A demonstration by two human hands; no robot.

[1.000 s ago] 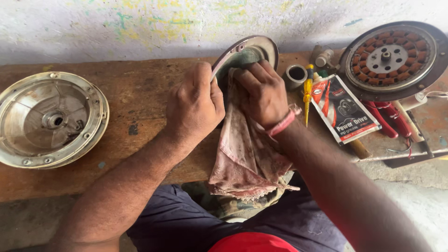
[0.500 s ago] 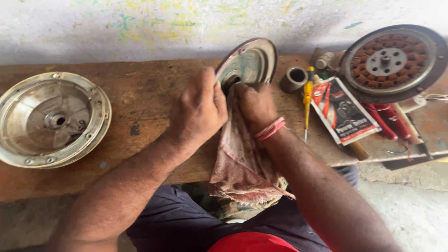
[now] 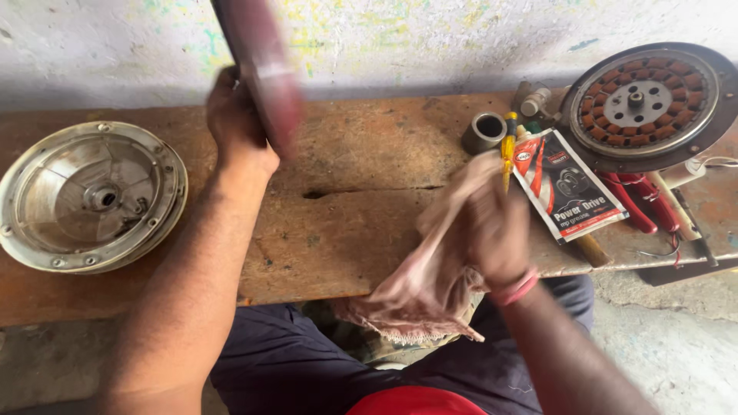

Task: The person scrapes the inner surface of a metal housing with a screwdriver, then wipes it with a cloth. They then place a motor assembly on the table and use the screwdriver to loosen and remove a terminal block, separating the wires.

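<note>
My left hand (image 3: 234,123) grips a round metal cover plate (image 3: 261,69), lifted edge-on above the wooden bench (image 3: 346,230) and blurred by motion. My right hand (image 3: 492,223) holds a dirty pinkish rag (image 3: 419,288) that hangs down over the bench's front edge towards my lap. The two hands are apart, the rag no longer touching the plate.
A large round metal housing (image 3: 88,196) lies at the bench's left end. At the right are a wound stator disc (image 3: 642,100), a small metal ring (image 3: 484,132), a yellow-handled screwdriver (image 3: 508,146), a printed sachet (image 3: 565,184) and red-handled pliers (image 3: 634,204).
The hands were together wiping the plate with the rag. Now my left hand has swung the plate up and to the left, and my right hand has drawn the rag away to the right.
</note>
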